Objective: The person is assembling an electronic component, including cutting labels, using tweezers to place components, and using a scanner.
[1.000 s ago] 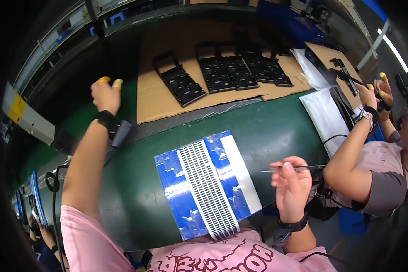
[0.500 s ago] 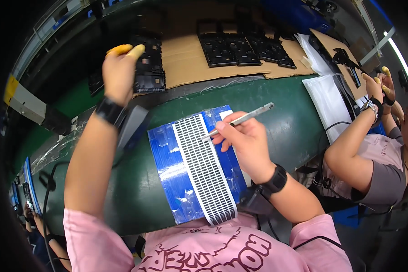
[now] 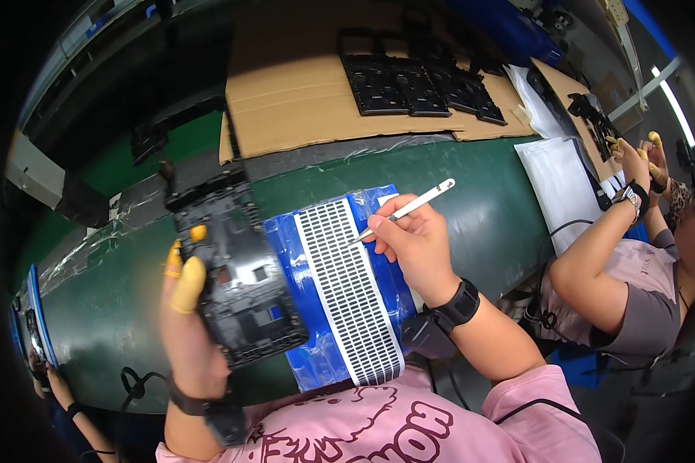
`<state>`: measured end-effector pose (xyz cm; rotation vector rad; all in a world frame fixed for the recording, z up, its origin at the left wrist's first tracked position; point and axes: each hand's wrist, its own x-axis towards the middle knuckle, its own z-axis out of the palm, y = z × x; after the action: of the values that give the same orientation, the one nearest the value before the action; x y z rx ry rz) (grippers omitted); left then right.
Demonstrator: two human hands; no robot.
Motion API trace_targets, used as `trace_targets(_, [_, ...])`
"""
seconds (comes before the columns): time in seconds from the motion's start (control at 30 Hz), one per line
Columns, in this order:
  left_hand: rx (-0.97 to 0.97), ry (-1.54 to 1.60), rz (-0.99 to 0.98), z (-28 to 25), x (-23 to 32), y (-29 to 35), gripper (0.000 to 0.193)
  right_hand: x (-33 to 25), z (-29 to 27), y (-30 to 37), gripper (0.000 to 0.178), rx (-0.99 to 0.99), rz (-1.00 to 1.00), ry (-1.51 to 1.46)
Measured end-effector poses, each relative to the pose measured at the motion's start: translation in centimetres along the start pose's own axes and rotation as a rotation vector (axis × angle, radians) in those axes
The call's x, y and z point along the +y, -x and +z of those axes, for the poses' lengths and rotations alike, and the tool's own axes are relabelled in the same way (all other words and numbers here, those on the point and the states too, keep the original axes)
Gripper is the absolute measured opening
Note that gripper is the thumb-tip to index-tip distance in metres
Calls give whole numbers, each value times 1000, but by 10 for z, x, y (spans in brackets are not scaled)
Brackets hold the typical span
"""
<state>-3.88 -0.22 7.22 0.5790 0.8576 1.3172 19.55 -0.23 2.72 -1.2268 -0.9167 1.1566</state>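
Observation:
My left hand [image 3: 185, 336], with yellow finger cots on its fingertips, grips a black plastic housing [image 3: 239, 270] by its left side. The housing is tilted over the table and covers the left edge of a blue board [image 3: 286, 235] wrapped in clear tape. Along that board lies a white strip of small black stickers [image 3: 347, 293], its near end curling over the edge by my shirt. Pale metal tweezers [image 3: 425, 199] are pinched in my right hand [image 3: 417, 251], their tip at the strip's right side, near its upper part.
Several black housings [image 3: 394, 85] lie on brown cardboard [image 3: 301, 100] at the back of the green table [image 3: 479, 208]. White sheets [image 3: 548, 181] lie at the right, beside a co-worker's hands [image 3: 633, 158]. Another person's hand [image 3: 58, 382] shows at the far left. A black cable [image 3: 135, 382] loops nearby.
My left hand has come back from the cardboard toward me, bringing a black housing with it. My right hand stays over the strip, the tweezers turned slightly.

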Motion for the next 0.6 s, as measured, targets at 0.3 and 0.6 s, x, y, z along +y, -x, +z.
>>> trace_targets(0.3, [7, 55, -61, -1, -18, 3, 33, -10, -3, 5, 9, 31, 95, -79])
trace_targets(0.6, [-121, 203, -216, -1, -17, 7, 33, -35, 66, 61, 17, -192, -60, -227])
